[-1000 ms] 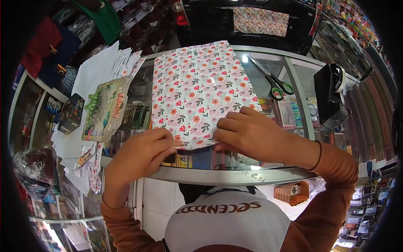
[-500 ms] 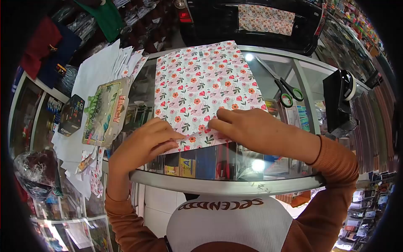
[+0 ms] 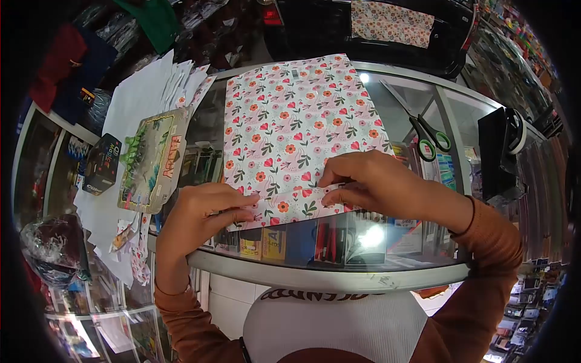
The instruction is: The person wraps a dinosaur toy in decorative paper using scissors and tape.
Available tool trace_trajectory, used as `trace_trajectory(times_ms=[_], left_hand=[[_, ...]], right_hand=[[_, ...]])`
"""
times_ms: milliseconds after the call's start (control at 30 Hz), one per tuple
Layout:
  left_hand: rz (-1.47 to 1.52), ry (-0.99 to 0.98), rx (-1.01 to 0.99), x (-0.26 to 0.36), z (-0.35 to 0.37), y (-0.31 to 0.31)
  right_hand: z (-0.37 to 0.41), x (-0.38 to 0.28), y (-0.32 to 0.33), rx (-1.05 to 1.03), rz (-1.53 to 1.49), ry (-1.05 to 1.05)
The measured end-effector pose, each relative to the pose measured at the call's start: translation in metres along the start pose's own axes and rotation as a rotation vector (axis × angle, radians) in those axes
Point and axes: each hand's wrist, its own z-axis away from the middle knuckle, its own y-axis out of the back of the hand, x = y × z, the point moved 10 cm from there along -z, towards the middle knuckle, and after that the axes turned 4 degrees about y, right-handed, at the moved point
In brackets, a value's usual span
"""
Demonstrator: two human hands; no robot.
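The floral paper (image 3: 290, 121) is lying printed side up on the glass counter (image 3: 327, 279), directly in front of the person, and its near edge is resting between the two hands. The left hand (image 3: 203, 212) is grasping the sheet by its near left corner, thumb and fingertips bearing on the print. The right hand (image 3: 378, 184) is pinching the near margin further along, index finger and thumb coming together at a crease line running between both hands; how firmly either grip is pressing cannot be told. This two-point hold is presumably keeping the strip level and the crease straight. The scissors (image 3: 423, 130) are lying just beside the sheet's right edge, and the tape dispenser (image 3: 499, 145) is standing farther right, both probably being kept within reach of the right hand. The toy package (image 3: 154, 160) and the dark box (image 3: 101, 164) are resting on white papers (image 3: 142, 91) at the left, seemingly leaving working room for the sheet. The sheet's long axis is running away from the person across the counter, its barcode (image 3: 295, 74) sitting near the far edge; the near edge is slanting, its left end lying closer to the person.
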Motion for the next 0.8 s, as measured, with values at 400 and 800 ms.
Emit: trace_trajectory(times_ms=[400,800], left_hand=[[-0.160,0.019,-0.010,0.010,0.007,-0.009],[-0.479,-0.127,-0.016,0.038,0.037,-0.027]], right_hand=[[0.014,-0.021,0.003,0.089,0.318,0.183],[0.028,-0.054,-0.029,0.010,0.583,0.468]])
